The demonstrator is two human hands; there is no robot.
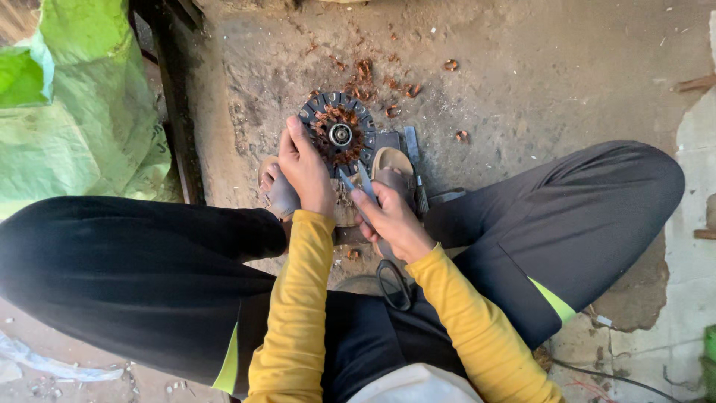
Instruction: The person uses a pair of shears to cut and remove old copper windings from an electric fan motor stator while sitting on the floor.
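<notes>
Yellow sleeves [298, 313] led to the hands: left hand [304, 170] gripped the motor stator [337, 133] on the floor [537, 67], apparently steadying it, right hand [391, 220] clenched cutters [356, 183] at its copper windings [335, 134].

Rough scrap-stripping workshop floor: cracked dirt-caked concrete [537, 67], scattered copper wire scraps [373, 82], stripped motor core [339, 130], green sack [71, 112].

One round motor core [339, 131], one pair of cutters [362, 183], two sandals [394, 168], two hands [306, 172].
</notes>
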